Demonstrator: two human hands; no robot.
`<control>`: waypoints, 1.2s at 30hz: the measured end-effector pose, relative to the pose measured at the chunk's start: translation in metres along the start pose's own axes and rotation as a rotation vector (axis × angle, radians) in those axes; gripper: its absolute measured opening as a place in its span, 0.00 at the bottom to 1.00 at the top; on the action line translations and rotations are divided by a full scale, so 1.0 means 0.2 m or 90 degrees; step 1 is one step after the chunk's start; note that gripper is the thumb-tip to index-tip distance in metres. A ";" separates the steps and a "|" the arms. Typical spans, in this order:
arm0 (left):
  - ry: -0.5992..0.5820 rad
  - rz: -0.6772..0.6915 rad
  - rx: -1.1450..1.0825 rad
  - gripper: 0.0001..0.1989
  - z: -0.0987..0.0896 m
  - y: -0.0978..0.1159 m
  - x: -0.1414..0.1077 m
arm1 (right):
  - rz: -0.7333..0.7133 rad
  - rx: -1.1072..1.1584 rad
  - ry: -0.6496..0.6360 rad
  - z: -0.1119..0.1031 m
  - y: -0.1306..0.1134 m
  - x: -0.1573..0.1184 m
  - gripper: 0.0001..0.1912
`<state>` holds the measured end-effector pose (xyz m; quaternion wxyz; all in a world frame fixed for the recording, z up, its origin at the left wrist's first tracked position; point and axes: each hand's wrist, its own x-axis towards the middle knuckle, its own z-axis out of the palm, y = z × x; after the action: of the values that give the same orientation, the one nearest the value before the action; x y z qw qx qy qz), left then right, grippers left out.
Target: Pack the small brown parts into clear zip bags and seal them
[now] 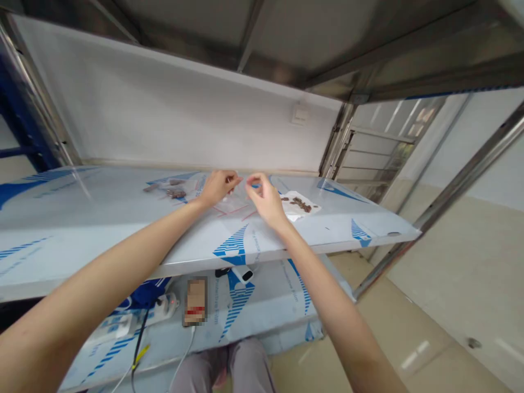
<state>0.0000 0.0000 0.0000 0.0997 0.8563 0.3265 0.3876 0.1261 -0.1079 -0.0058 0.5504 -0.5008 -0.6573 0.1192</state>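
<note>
My left hand (221,186) and my right hand (264,197) are raised close together over the film-covered shelf, fingers curled to a pinch. What either holds, if anything, is too small to make out. Below and between them lie clear plastic bags (234,204) with red edge lines. To the left, small brown pieces (176,194) rest on or in clear plastic. Just right of my right hand is a white sheet (293,212) bearing several small brown pieces (302,204).
A metal shelf (286,43) hangs overhead. On the lower shelf (270,295) are a pixelated upright item (195,301) with a white cable, a white device (243,274), a power strip (159,310) and blue cloth (147,292). A metal post (393,256) stands right.
</note>
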 end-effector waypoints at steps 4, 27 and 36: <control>0.001 -0.028 -0.046 0.19 0.00 -0.04 0.01 | 0.037 -0.336 -0.149 -0.05 0.21 0.25 0.14; -0.118 -0.009 -0.181 0.22 0.05 -0.04 0.00 | -0.061 -0.199 -0.195 -0.01 0.29 0.27 0.13; -0.126 0.017 -0.229 0.21 0.05 -0.05 0.00 | -0.064 -0.204 -0.212 -0.02 0.30 0.28 0.14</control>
<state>0.0026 0.0087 -0.0116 0.2776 0.8628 0.2295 0.3548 0.1672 -0.0382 -0.0129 0.3532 -0.5222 -0.7734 0.0665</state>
